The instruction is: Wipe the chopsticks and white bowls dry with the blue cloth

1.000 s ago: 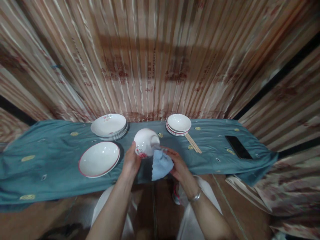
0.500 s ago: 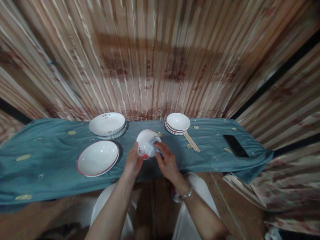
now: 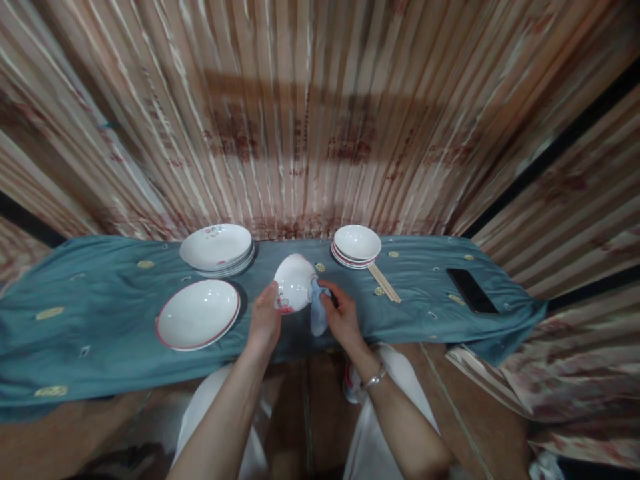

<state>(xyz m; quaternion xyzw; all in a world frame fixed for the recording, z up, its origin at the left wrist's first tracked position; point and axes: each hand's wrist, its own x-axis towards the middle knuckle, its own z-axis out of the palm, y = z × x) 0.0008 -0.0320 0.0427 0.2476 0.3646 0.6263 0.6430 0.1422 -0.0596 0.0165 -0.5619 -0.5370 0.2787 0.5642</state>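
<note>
A white bowl (image 3: 294,283) with red flowers on its outside is held tilted above the front middle of the table. My left hand (image 3: 265,317) grips its left side, fingers closed on the wall. On the bowl's right, my right hand (image 3: 341,312) pinches a light blue cloth (image 3: 319,308), which touches the bowl near its base and hangs down below the fingers. The bowl's inside faces away from me and is hidden.
A teal cloth covers the table (image 3: 115,293). Stacked plates (image 3: 217,247) stand back left, with red-rimmed dishes (image 3: 199,315) in front. Right of the middle are stacked bowls (image 3: 357,243), wooden chopsticks (image 3: 385,283) and a black phone (image 3: 471,291). A patterned curtain (image 3: 300,120) hangs behind.
The bowl has tilted and turned so its base points more to the right. My right hand has shifted slightly right and down, and the cloth now hangs loose below it.
</note>
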